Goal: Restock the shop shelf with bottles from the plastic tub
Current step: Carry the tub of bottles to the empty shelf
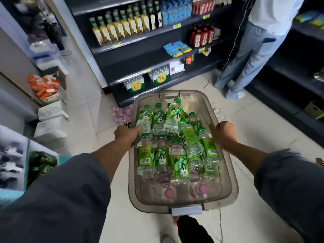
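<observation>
- Pale tiled floor (91, 116); dark shelving (157, 55) ahead, stocked with drinks.
- Clear plastic tub (226, 181) of green-labelled bottles (178, 163) is carried above the floor.
- Left hand (125, 133) and right hand (224, 131) curl round its side rims.
- Another person (252, 50) stands right.

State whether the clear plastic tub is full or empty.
Partly full: green-labelled bottles lie inside the clear plastic tub, its far end bare.

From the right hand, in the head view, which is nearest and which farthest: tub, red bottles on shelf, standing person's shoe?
1. Tub: the right hand grips its right rim.
2. Shoe: on the floor ahead, to the right.
3. Red bottles: up on the shelf, farthest.
</observation>
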`<state>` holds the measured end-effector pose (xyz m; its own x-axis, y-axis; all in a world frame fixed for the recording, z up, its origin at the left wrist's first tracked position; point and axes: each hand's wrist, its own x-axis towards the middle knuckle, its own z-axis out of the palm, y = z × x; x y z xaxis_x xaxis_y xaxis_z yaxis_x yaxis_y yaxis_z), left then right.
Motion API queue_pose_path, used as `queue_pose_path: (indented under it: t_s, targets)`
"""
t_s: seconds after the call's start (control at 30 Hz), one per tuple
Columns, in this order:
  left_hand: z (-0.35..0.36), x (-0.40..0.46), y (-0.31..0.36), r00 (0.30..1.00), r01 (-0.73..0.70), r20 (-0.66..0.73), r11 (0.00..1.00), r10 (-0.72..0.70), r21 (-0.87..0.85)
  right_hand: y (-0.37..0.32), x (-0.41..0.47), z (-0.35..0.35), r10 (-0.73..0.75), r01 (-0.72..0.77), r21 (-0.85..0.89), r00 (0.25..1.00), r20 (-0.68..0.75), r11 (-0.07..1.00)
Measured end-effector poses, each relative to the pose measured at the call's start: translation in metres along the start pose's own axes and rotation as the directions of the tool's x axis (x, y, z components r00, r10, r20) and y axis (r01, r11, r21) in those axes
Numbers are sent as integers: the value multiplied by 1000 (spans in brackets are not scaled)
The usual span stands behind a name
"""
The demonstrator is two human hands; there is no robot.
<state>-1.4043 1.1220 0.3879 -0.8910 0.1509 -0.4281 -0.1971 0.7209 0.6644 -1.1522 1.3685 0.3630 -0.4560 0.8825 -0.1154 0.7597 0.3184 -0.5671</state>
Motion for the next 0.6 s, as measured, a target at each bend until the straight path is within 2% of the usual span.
queue_pose_path:
  t_s: [0.4,0.6]
  targets:
    - [60,120,114,1000,-23,3,999,23,26,-28,171,11,6,-6,-12,1000,8,1000]
    - [82,186,168,998,-26,54,1000,26,3,-52,252,19,32,-32,-15,999,-12,999]
